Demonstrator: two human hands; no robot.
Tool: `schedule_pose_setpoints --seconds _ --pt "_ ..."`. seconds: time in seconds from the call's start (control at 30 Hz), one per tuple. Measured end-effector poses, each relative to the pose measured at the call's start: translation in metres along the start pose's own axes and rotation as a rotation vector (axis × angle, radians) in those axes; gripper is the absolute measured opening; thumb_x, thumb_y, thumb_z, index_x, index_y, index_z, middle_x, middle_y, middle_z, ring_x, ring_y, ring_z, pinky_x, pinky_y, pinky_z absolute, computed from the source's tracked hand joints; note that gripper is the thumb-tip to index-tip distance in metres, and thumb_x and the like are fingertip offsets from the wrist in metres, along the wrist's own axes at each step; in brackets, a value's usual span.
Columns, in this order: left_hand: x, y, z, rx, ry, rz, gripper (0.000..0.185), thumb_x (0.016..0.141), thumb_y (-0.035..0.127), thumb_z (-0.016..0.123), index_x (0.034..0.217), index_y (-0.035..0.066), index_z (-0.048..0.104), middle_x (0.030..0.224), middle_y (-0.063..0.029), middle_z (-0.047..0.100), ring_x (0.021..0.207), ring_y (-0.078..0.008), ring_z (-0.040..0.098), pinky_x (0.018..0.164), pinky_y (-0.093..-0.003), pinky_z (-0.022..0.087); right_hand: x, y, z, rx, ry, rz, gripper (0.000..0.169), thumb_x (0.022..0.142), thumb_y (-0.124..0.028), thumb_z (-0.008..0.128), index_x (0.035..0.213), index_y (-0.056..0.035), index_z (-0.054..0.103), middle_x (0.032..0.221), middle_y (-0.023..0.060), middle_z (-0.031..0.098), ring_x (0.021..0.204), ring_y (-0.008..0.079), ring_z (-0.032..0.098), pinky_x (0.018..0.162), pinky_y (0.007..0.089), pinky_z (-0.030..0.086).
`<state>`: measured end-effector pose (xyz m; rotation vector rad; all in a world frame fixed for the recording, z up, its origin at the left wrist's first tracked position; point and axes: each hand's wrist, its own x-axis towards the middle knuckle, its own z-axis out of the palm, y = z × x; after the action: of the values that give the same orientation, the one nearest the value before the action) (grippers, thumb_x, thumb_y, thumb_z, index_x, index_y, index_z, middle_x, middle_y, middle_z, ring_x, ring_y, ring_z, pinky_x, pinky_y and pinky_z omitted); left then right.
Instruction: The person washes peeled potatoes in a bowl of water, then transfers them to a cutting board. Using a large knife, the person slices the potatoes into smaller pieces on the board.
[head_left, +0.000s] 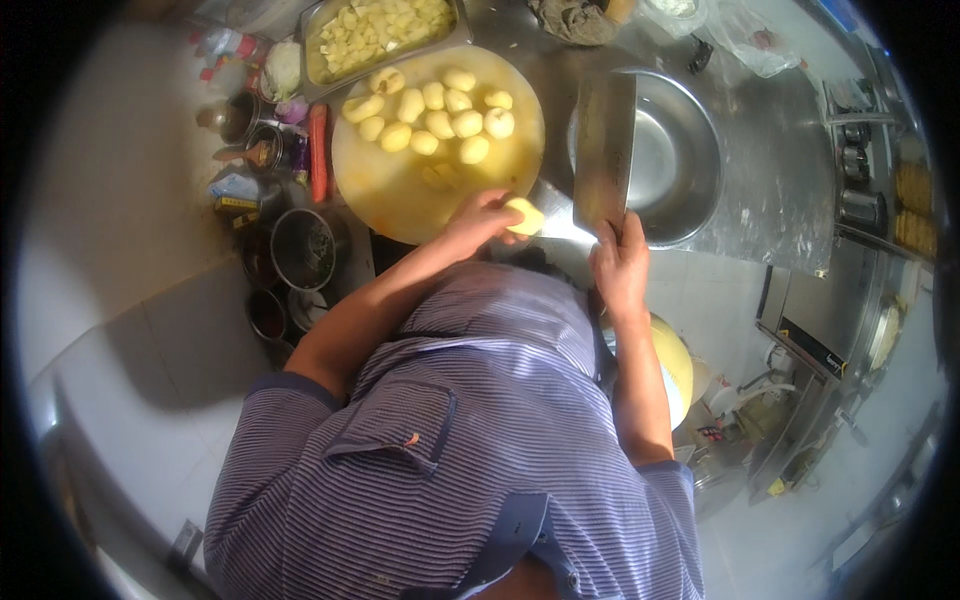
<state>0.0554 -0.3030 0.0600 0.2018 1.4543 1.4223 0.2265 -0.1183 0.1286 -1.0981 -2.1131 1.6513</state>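
Observation:
Between the fingers of my left hand (484, 221) is a peeled potato (525, 216), over the near right edge of a round cutting board (427, 202). My right hand (622, 262) grips a cleaver (604, 150) by its handle, the broad blade pointing away from me and overlapping the left part of a steel basin (667, 157). Several peeled potatoes (439, 124) lie grouped on the far half of the board. Fainter yellow pieces (441, 177) rest nearer me on it. Behind the board, a rectangular metal tray (306, 56) holds cut potato chunks (382, 34).
Left of the board lie a carrot (319, 154), a purple onion (292, 111) and a slim eggplant (301, 159). Metal bowls (303, 249) stand nearer me on that side. A crumpled cloth (574, 21) and plastic bags (750, 37) sit at the back of the steel counter (780, 165).

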Motion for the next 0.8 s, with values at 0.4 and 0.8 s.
schedule_pose_setpoints --seconds 0.4,0.8 --pt "0.079 -0.023 0.025 -0.082 0.125 0.013 0.035 0.092 0.009 0.074 0.125 0.000 0.070 0.114 -0.0067 0.073 0.108 -0.0148 0.065 0.096 -0.0299 0.050 -0.013 -0.013 -0.012 0.108 0.040 0.078 0.011 0.105 -0.008 0.060 0.112 -0.0002 0.060 0.076 0.0036 0.063 0.058 0.0086 0.055 0.051 0.0265 0.045" --pt "-0.027 -0.029 -0.061 0.216 0.131 0.171 0.036 0.095 0.015 0.076 0.128 0.001 0.071 0.110 -0.0070 0.075 0.090 -0.0108 0.067 0.078 -0.0268 0.056 -0.016 -0.009 -0.008 -0.081 -0.064 0.043 0.019 0.102 -0.009 0.063 0.118 0.0001 0.063 0.076 0.0097 0.066 0.061 0.0171 0.061 0.057 0.0351 0.050"
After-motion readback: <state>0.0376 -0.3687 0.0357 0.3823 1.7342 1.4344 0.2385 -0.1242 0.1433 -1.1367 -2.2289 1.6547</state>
